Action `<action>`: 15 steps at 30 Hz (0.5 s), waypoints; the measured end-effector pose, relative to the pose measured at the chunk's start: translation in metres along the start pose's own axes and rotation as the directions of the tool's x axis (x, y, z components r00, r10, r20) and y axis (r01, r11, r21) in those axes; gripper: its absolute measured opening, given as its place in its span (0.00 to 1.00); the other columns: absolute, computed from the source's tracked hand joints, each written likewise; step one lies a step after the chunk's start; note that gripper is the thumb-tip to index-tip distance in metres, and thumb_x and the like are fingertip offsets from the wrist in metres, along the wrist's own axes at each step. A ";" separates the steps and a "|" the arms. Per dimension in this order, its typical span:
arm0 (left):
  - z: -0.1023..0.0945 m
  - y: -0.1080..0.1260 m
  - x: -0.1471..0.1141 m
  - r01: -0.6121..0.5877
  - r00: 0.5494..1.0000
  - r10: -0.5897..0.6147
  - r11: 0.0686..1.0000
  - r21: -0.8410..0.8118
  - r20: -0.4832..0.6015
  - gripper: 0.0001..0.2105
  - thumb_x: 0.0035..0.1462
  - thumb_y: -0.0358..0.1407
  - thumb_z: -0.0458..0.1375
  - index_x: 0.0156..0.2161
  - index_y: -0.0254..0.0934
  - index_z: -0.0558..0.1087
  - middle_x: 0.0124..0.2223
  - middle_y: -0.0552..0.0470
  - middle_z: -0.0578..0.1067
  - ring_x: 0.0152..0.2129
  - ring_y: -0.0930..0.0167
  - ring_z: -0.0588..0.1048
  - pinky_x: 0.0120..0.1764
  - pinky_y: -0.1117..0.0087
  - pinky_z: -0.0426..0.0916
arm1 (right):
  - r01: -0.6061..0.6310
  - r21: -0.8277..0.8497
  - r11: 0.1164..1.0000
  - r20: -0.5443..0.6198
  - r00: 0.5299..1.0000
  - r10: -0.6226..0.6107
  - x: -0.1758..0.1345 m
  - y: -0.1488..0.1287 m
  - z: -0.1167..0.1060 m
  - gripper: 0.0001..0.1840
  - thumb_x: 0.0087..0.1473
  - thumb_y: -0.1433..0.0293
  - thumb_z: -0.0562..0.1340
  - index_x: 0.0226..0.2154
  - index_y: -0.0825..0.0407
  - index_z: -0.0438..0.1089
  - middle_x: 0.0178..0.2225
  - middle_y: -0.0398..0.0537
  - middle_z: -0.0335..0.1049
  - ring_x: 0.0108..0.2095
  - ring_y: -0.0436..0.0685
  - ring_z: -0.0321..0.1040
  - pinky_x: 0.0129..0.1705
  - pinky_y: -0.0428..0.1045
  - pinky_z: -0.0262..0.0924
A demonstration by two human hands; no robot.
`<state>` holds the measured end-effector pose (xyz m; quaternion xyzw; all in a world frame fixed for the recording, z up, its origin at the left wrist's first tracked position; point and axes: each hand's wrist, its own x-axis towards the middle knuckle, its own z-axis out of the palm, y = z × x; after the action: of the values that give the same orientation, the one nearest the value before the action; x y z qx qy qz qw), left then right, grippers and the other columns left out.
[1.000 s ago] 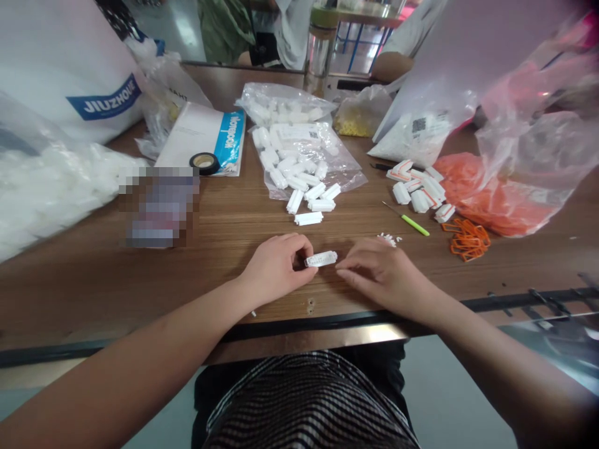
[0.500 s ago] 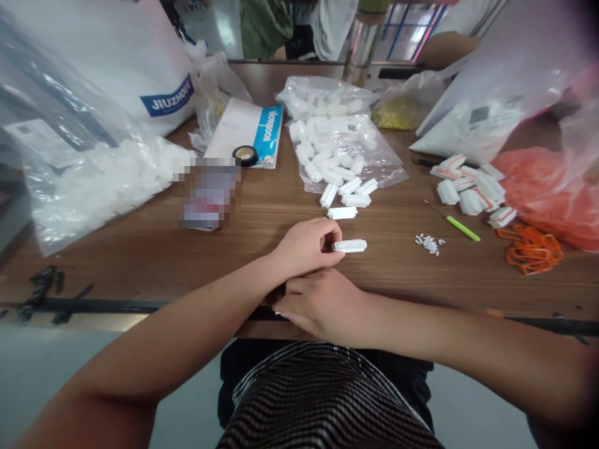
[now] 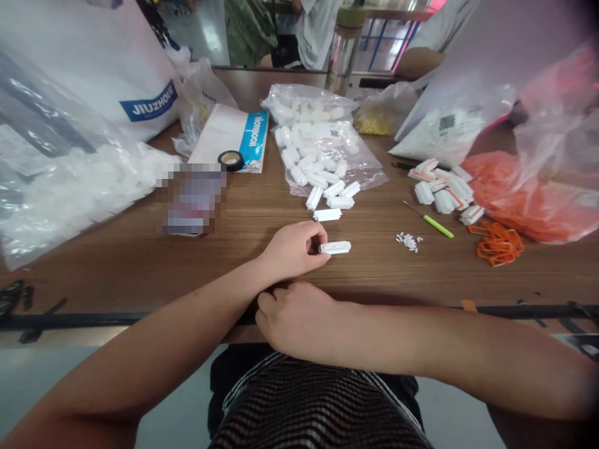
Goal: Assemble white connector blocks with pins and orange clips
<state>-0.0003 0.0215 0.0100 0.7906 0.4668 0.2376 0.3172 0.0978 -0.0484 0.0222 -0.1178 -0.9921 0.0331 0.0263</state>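
Note:
Thumb and fingers of my left hand (image 3: 294, 249) pinch one end of a white plastic connector housing (image 3: 337, 247) over the table. Its top side shows rows of small slots. My right hand (image 3: 294, 318) is curled at the table's front edge, under my left forearm. Its fingertips are hidden, so what they hold cannot be seen. Just beyond my left hand lies another white housing (image 3: 327, 215), in front of several more spilling from a clear plastic bag (image 3: 365, 174). To the right are a pile of tiny white pieces (image 3: 409, 242) and a pick with a green handle (image 3: 438, 226).
Orange plastic frames (image 3: 498, 244) and housings with orange strips (image 3: 444, 193) lie at the right, beside an orange-filled bag (image 3: 533, 199). At the left are a bag of white parts (image 3: 93, 187), a blurred-out phone (image 3: 194, 199), and black tape (image 3: 231, 161) on a notebook (image 3: 255, 134).
The view has shifted, so the table's contents sit further left. My right hand has drawn slightly toward me, and the white bit at its fingertips is now out of sight. My left hand keeps its pinch.

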 end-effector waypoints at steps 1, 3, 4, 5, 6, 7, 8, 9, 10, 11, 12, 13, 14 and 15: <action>0.000 0.000 0.000 0.002 1.000 -0.002 1.000 -0.002 0.001 0.06 0.48 0.34 0.63 0.31 0.38 0.71 0.26 0.58 0.68 0.22 0.75 0.65 0.28 0.70 0.58 | -0.015 -0.006 1.000 -0.004 1.000 0.015 -0.001 -0.001 0.000 0.09 0.54 0.79 0.56 0.33 0.58 0.72 0.29 0.52 0.71 0.25 0.54 0.62 0.23 0.50 0.49; 0.000 0.000 0.000 0.004 1.000 -0.004 1.000 -0.007 -0.001 0.06 0.48 0.34 0.63 0.31 0.38 0.71 0.26 0.58 0.67 0.22 0.75 0.64 0.28 0.71 0.58 | -0.055 0.029 0.998 -0.030 0.998 0.055 -0.009 0.001 -0.002 0.08 0.53 0.79 0.57 0.32 0.58 0.72 0.28 0.52 0.71 0.26 0.54 0.63 0.25 0.51 0.51; 0.000 0.000 0.000 0.007 1.000 -0.007 1.000 -0.011 -0.001 0.06 0.48 0.34 0.63 0.31 0.38 0.71 0.26 0.58 0.67 0.22 0.75 0.64 0.28 0.71 0.58 | -0.095 0.086 0.992 -0.052 0.994 0.100 -0.015 0.004 -0.005 0.07 0.53 0.78 0.57 0.30 0.58 0.72 0.28 0.52 0.71 0.26 0.54 0.63 0.26 0.51 0.53; 0.000 0.000 0.000 0.013 1.000 -0.013 1.000 -0.016 0.003 0.06 0.47 0.34 0.64 0.31 0.38 0.71 0.26 0.58 0.67 0.22 0.75 0.64 0.28 0.71 0.58 | -0.150 0.168 0.974 -0.083 0.983 0.165 -0.024 0.009 -0.008 0.06 0.52 0.78 0.58 0.28 0.57 0.71 0.27 0.50 0.71 0.26 0.53 0.62 0.27 0.50 0.54; 0.001 0.000 0.000 0.021 1.000 -0.021 1.000 -0.020 0.008 0.06 0.47 0.34 0.64 0.31 0.38 0.71 0.26 0.59 0.67 0.22 0.75 0.64 0.28 0.71 0.58 | -0.227 0.278 0.933 -0.106 0.958 0.265 -0.034 0.014 -0.012 0.06 0.51 0.77 0.59 0.26 0.56 0.70 0.26 0.48 0.70 0.25 0.51 0.62 0.29 0.49 0.56; 0.002 0.000 0.000 0.028 0.999 -0.028 0.999 -0.020 0.015 0.06 0.47 0.34 0.64 0.31 0.38 0.71 0.26 0.59 0.67 0.22 0.75 0.64 0.28 0.71 0.58 | -0.315 0.404 0.859 -0.125 0.911 0.393 -0.047 0.021 -0.016 0.05 0.50 0.77 0.59 0.25 0.54 0.69 0.24 0.45 0.69 0.25 0.50 0.61 0.29 0.48 0.56; 0.002 0.000 -0.001 0.032 0.999 -0.031 0.999 -0.017 0.020 0.07 0.47 0.34 0.64 0.31 0.38 0.71 0.26 0.59 0.67 0.22 0.75 0.64 0.28 0.71 0.58 | -0.381 0.520 0.765 -0.134 0.848 0.513 -0.060 0.029 -0.020 0.05 0.49 0.77 0.60 0.24 0.54 0.69 0.22 0.42 0.68 0.24 0.48 0.60 0.29 0.47 0.56; 0.003 0.001 -0.002 0.029 0.999 -0.029 1.000 -0.011 0.021 0.07 0.47 0.34 0.64 0.31 0.38 0.71 0.26 0.59 0.67 0.22 0.75 0.64 0.28 0.71 0.58 | -0.429 0.619 0.658 -0.095 0.791 0.604 -0.073 0.038 -0.023 0.05 0.50 0.76 0.60 0.25 0.53 0.69 0.22 0.41 0.68 0.23 0.47 0.60 0.28 0.46 0.56; 0.004 0.001 -0.002 0.021 1.000 -0.021 1.000 -0.002 0.019 0.07 0.48 0.34 0.64 0.32 0.38 0.71 0.26 0.58 0.67 0.23 0.75 0.65 0.28 0.71 0.58 | -0.470 0.691 0.550 -0.059 0.721 0.691 -0.086 0.047 -0.024 0.06 0.53 0.73 0.60 0.26 0.53 0.69 0.22 0.40 0.68 0.22 0.47 0.60 0.28 0.46 0.56; 0.005 0.002 -0.003 0.009 1.000 -0.009 1.000 0.008 0.013 0.06 0.48 0.34 0.64 0.32 0.38 0.71 0.26 0.58 0.67 0.23 0.74 0.65 0.29 0.71 0.58 | -0.485 0.748 0.453 -0.030 0.657 0.753 -0.097 0.056 -0.025 0.05 0.54 0.70 0.61 0.27 0.52 0.70 0.22 0.41 0.69 0.23 0.47 0.62 0.27 0.46 0.56; 0.007 0.003 -0.004 -0.002 1.000 0.002 1.000 0.017 0.005 0.06 0.49 0.35 0.64 0.33 0.39 0.71 0.26 0.58 0.67 0.23 0.74 0.65 0.29 0.71 0.58 | -0.496 0.785 0.370 0.008 0.606 0.795 -0.107 0.064 -0.023 0.06 0.55 0.67 0.61 0.30 0.52 0.71 0.23 0.41 0.70 0.24 0.48 0.64 0.28 0.46 0.57; 0.007 0.004 -0.005 -0.011 1.000 0.011 1.000 0.023 0.002 0.06 0.50 0.35 0.63 0.33 0.39 0.72 0.26 0.58 0.67 0.23 0.74 0.65 0.29 0.71 0.58 | -0.508 0.798 0.325 0.026 0.568 0.823 -0.115 0.071 -0.021 0.07 0.56 0.65 0.62 0.30 0.51 0.71 0.23 0.41 0.70 0.24 0.48 0.64 0.28 0.46 0.57; 0.008 0.004 -0.006 -0.017 1.000 0.017 0.999 0.028 -0.001 0.05 0.50 0.34 0.63 0.33 0.39 0.72 0.26 0.58 0.67 0.23 0.74 0.65 0.30 0.71 0.58 | -0.513 0.797 0.319 0.023 0.553 0.833 -0.120 0.077 -0.018 0.08 0.56 0.64 0.62 0.31 0.51 0.71 0.24 0.41 0.70 0.25 0.49 0.64 0.29 0.47 0.58; 0.008 0.004 -0.006 -0.021 1.000 0.021 0.999 0.034 0.000 0.05 0.50 0.34 0.63 0.34 0.39 0.72 0.26 0.58 0.67 0.23 0.74 0.65 0.30 0.71 0.58 | -0.517 0.788 0.334 0.010 0.553 0.833 -0.122 0.081 -0.014 0.08 0.56 0.63 0.63 0.30 0.51 0.72 0.25 0.42 0.70 0.26 0.49 0.64 0.30 0.47 0.57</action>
<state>0.0051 0.0123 0.0070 0.8007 0.4624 0.2333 0.3010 0.2360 0.0024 0.0253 -0.5130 -0.7161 0.3992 0.2543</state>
